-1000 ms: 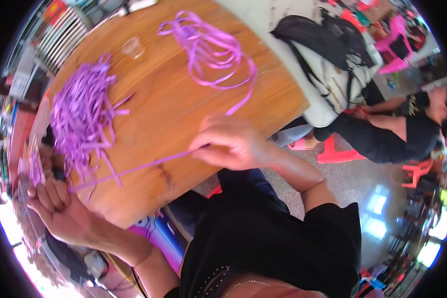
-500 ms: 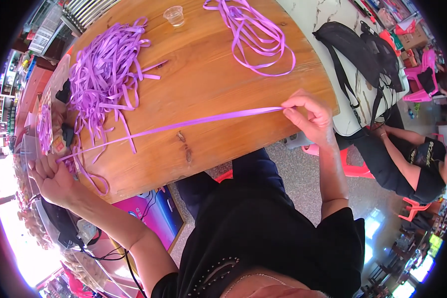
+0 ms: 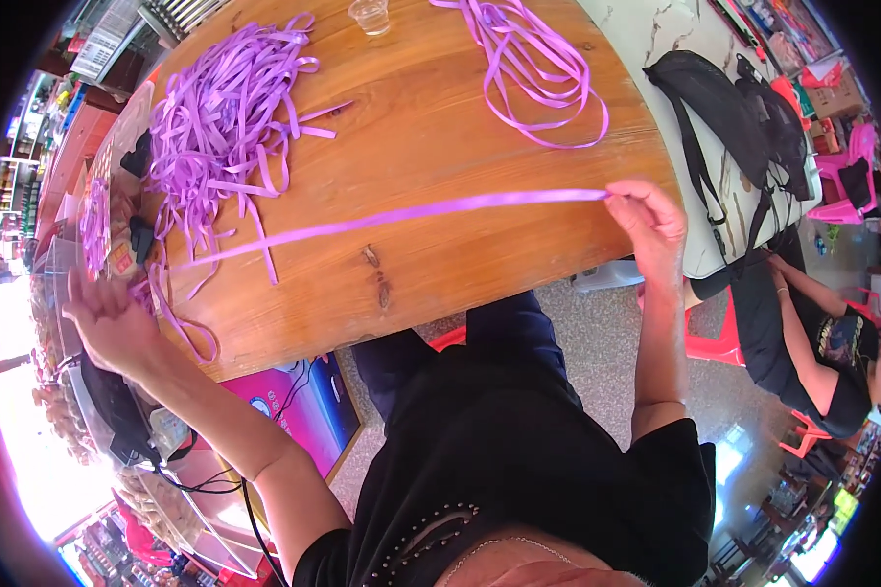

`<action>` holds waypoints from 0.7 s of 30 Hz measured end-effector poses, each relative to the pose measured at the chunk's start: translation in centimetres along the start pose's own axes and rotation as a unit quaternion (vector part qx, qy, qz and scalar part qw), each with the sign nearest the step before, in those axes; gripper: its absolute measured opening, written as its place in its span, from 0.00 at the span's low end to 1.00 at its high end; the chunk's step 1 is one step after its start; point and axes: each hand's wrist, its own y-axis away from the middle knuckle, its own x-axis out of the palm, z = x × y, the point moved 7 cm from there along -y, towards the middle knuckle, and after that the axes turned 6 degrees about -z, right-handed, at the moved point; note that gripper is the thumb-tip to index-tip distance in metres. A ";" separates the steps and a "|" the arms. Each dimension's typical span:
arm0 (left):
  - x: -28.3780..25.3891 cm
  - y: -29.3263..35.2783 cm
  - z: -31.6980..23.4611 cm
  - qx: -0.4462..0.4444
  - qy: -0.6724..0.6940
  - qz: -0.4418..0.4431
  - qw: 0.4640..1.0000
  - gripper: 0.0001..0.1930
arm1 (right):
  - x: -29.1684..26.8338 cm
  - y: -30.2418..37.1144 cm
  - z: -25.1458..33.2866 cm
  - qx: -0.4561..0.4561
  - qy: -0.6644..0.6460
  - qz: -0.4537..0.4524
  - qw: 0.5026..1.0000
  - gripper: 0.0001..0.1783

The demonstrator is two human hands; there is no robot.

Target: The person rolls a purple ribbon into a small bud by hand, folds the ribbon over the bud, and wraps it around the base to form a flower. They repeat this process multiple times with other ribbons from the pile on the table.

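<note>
My right hand (image 3: 654,223) pinches one end of a purple ribbon (image 3: 411,211) between thumb and fingers, over the right side of the wooden table (image 3: 440,127). The ribbon runs leftward in a slight upward bow, its left part smeared by motion. At the table's left edge is my left hand (image 3: 117,321), its fingers half curled and blurred; whether they still touch the ribbon cannot be made out. A tangled heap of purple ribbons (image 3: 225,117) lies beyond that hand, with loose strands hanging toward it. Farther right lies a looped bundle of purple ribbon (image 3: 548,83).
A clear plastic cup (image 3: 370,16) stands at the far edge. On the white marbled table (image 3: 700,240) to the right rests a black bag (image 3: 719,108) with straps. Another person in black (image 3: 803,333) sits at the right. Dark cables (image 3: 206,501) hang at the lower left.
My right hand has moved right and slightly up, drawing the ribbon along. The ribbon's left end has come away from the left fingers' earlier spot, and it now bows upward.
</note>
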 end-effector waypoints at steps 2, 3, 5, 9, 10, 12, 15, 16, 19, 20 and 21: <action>1.9 1.4 1.3 -0.017 -0.043 0.077 0.996 0.22 | -0.8 -0.7 -0.3 0.004 -0.023 -0.027 0.999 0.12; 3.4 2.9 2.4 -0.013 -0.093 0.144 0.985 0.20 | -1.5 -1.1 -0.5 0.006 -0.041 -0.059 0.997 0.13; 6.1 5.5 4.0 0.019 -0.189 0.236 0.953 0.16 | -1.8 -1.7 0.4 -0.009 0.042 -0.068 0.997 0.14; 10.8 14.0 7.2 -0.100 -0.194 0.349 0.911 0.11 | 0.1 -2.7 3.0 -0.116 0.033 -0.027 0.992 0.13; 11.4 15.6 7.6 -0.146 -0.159 0.382 0.899 0.09 | 1.1 -3.0 3.6 -0.116 0.031 -0.022 0.993 0.13; 12.2 17.9 7.9 -0.111 -0.207 0.456 0.858 0.09 | 4.3 -3.4 4.8 -0.121 -0.010 0.019 0.992 0.12; 13.8 20.9 7.6 -0.048 -0.198 0.531 0.823 0.09 | 8.0 -4.0 6.5 -0.163 -0.004 0.076 0.984 0.13; 14.1 21.4 7.5 -0.058 -0.199 0.544 0.813 0.09 | 8.7 -4.3 6.7 -0.162 -0.001 0.075 0.984 0.13; 14.5 22.3 7.7 -0.043 -0.180 0.568 0.802 0.09 | 11.5 -4.0 7.9 -0.258 0.047 0.143 0.954 0.16; 14.4 22.4 7.8 -0.044 -0.181 0.567 0.802 0.09 | 12.2 -3.9 7.7 -0.243 0.048 0.161 0.955 0.16; 14.4 22.5 7.9 -0.046 -0.177 0.577 0.796 0.09 | 12.9 -3.9 7.6 -0.228 0.048 0.180 0.956 0.16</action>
